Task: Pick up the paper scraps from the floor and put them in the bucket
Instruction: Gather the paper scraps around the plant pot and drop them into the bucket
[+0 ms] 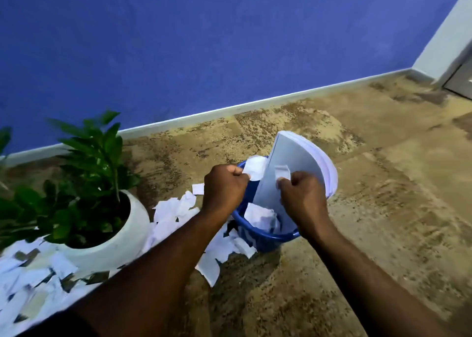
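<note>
A blue bucket (265, 241) stands on the floor in the middle, with white paper scraps (260, 215) inside it. My left hand (223, 187) is over its left rim and grips a white scrap (254, 167). My right hand (302, 196) is over the right side of the bucket, pinching a small scrap (282, 172) against a curved stack of white paper sheets (293, 168) that stands up out of the bucket. Several loose scraps (176, 210) lie on the floor left of the bucket, and more scraps (30, 283) are spread at the lower left.
A green plant in a white round pot (120, 244) stands left of the bucket, with scraps around its base. A blue wall with a white skirting board (229, 108) runs behind. Brown mottled floor (383, 183) stretches to the right. A door frame (444, 38) is at far right.
</note>
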Demonstrator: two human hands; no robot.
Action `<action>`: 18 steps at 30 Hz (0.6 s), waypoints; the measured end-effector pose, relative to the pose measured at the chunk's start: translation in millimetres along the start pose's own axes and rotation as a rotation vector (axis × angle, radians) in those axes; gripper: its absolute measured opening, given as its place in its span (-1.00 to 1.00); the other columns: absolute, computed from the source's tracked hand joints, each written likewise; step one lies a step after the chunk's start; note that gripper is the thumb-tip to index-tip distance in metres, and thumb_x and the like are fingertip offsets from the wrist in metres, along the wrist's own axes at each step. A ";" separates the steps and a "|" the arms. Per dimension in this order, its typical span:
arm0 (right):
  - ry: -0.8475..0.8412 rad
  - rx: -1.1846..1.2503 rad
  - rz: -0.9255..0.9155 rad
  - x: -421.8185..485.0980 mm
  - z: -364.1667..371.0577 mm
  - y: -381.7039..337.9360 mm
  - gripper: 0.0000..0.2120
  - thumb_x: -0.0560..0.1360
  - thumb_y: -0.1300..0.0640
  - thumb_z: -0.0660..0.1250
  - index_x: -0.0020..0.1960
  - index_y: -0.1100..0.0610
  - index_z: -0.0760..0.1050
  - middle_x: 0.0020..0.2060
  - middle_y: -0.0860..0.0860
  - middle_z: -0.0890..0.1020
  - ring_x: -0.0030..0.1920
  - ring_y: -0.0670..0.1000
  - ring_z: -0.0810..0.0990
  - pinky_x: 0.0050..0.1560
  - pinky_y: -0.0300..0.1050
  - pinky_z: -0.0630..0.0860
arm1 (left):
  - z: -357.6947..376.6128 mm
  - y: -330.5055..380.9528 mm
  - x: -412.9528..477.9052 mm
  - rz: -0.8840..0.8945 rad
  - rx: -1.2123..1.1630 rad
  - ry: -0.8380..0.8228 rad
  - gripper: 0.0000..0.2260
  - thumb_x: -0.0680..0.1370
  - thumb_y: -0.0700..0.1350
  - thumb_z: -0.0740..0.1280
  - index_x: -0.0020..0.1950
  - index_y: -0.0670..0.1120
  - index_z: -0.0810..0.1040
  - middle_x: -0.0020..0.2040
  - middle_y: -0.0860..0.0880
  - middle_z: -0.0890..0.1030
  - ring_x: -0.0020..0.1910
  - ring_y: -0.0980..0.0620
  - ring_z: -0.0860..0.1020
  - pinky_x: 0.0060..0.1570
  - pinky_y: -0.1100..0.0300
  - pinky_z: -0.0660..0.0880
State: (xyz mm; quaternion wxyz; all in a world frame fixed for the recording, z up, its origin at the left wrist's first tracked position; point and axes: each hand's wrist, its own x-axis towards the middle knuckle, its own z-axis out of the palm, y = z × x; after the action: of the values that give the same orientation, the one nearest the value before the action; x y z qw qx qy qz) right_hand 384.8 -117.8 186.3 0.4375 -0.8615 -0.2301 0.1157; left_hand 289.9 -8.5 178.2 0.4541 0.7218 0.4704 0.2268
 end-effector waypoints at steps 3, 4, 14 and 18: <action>0.004 -0.002 0.009 1.6 0.7 6.6 -0.72 0.47 0.16 0.26 -0.39 0.23 0.41 -0.44 0.18 0.54 -0.36 0.19 0.48 -0.39 -0.09 0.33 | 7.2 -3.2 0.7 0.003 0.022 -0.015 -0.82 0.48 -0.02 0.39 -0.12 -0.12 0.66 -0.25 -0.06 0.67 -0.32 -0.01 0.55 -0.31 0.26 0.37; 0.009 -0.015 -0.004 1.4 1.3 7.9 -0.70 0.48 0.16 0.25 -0.41 0.19 0.39 -0.47 0.14 0.51 -0.37 0.16 0.45 -0.41 -0.12 0.28 | 9.1 -4.9 0.7 0.007 0.023 -0.023 -0.81 0.49 -0.01 0.37 -0.12 -0.12 0.67 -0.26 -0.07 0.67 -0.32 -0.02 0.55 -0.29 0.24 0.39; 0.039 -0.235 -0.066 0.2 16.4 14.7 -0.70 0.50 0.12 0.33 0.19 0.21 0.51 0.11 0.20 0.58 0.10 0.21 0.54 0.03 -0.05 0.43 | 18.6 -16.0 1.9 0.070 0.019 -0.248 -0.73 0.54 0.05 0.31 0.08 -0.10 0.64 -0.07 -0.10 0.70 -0.20 0.03 0.60 -0.24 0.26 0.43; 0.134 -0.286 -0.380 -24.2 23.7 7.6 -0.72 0.47 0.25 0.34 0.17 0.24 0.47 0.12 0.20 0.51 0.02 0.24 0.52 -0.07 0.00 0.44 | 7.5 -25.1 -2.4 0.162 -0.083 -0.142 -0.69 0.57 -0.03 0.28 0.29 -0.07 0.53 0.22 0.00 0.61 0.15 0.11 0.56 0.18 0.15 0.49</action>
State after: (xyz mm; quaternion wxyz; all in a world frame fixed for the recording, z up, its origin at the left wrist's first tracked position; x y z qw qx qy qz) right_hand 356.6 -117.1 166.2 0.3395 -0.8616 -0.3726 -0.0596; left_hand 282.6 -10.4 153.0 0.4958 0.7525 0.3673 0.2303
